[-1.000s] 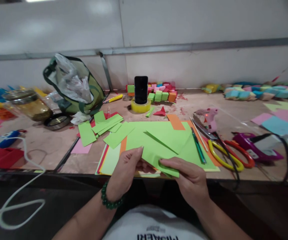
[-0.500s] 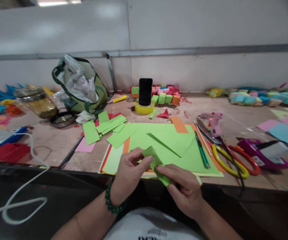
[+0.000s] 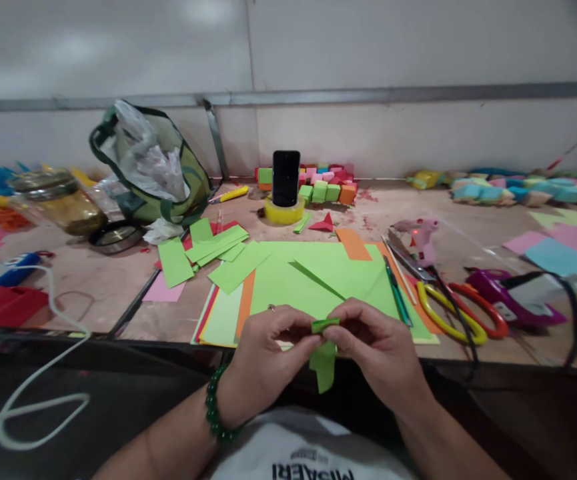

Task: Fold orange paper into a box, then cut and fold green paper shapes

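A strip of green paper (image 3: 323,367) is pinched between both hands over the table's front edge. My left hand (image 3: 273,350) grips its left side with thumb and fingers. On the right side, my right hand (image 3: 381,343) pinches the same strip. Its top end is folded over between the fingertips, and the rest hangs below them. Just beyond the hands lies a stack of coloured sheets with a green sheet (image 3: 278,273) on top. Several cut green strips (image 3: 175,262) lie to the left of the stack.
A phone (image 3: 286,179) stands in a yellow tape roll (image 3: 284,211) at the back. On the right are a pink glue gun (image 3: 425,243), scissors (image 3: 448,320), green pens (image 3: 399,297) and a purple power strip (image 3: 518,300). A bag (image 3: 183,173) and glass jar (image 3: 63,203) stand left.
The green strip has turned from slanting to hanging down, its top end now folded over. My right hand has moved up, level with the left. The view has shifted slightly.
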Demonstrator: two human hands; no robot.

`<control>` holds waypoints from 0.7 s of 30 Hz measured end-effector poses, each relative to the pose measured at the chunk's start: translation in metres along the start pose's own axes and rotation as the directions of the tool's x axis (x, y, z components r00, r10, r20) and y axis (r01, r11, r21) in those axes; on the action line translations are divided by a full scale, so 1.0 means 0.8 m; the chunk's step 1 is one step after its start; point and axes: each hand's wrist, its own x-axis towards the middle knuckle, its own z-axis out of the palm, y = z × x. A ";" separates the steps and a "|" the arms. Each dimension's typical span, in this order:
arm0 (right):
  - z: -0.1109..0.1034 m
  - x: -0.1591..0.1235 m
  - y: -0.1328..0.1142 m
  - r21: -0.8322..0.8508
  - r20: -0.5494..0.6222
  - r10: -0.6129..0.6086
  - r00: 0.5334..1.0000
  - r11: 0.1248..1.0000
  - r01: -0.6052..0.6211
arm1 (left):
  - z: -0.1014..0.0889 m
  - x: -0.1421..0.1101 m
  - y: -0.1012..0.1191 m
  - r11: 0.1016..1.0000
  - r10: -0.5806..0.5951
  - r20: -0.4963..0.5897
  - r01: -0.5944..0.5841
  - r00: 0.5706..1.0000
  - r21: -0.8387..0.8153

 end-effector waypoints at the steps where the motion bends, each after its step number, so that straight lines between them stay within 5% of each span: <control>1: -0.001 -0.001 0.001 0.029 0.001 0.017 1.000 0.999 -0.017 | -0.001 0.000 0.000 0.999 -0.026 0.000 0.026 1.000 -0.026; 15: -0.008 -0.005 -0.001 0.043 0.042 -0.036 0.998 0.998 0.034 | -0.010 -0.007 0.015 0.971 0.225 0.064 -0.229 0.972 0.066; 21: -0.018 -0.011 0.009 0.049 0.095 -0.040 0.995 0.998 0.036 | -0.016 -0.008 0.014 0.965 0.218 0.164 -0.237 0.962 0.111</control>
